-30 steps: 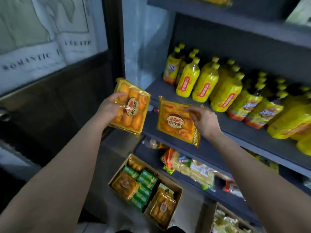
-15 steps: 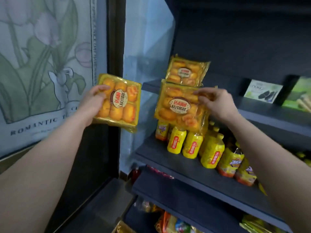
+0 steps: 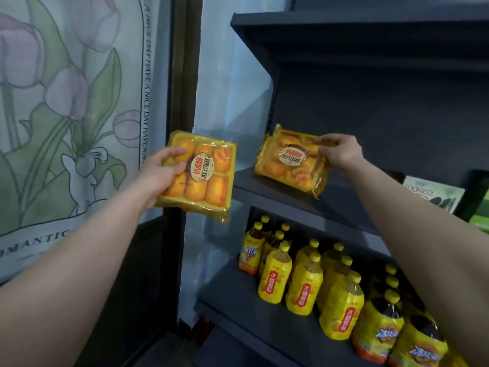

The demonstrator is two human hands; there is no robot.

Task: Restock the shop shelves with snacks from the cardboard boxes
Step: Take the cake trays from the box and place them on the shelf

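Arms outstretched, left hand [image 3: 156, 178] grips one snack pack [image 3: 211, 189], right hand [image 3: 341, 152] another.

A shop: dark display shelves [image 3: 299, 205] stocked with rows of yellow drink bottles [image 3: 304, 284].

It is dim: the shelves [image 3: 291, 205] sit in deep shadow under a blue cast. Pale light comes from the pane [image 3: 232, 88] on my left and glints off the left pack [image 3: 201, 178]. Edges bend; the bottles [image 3: 341, 308] look soft.
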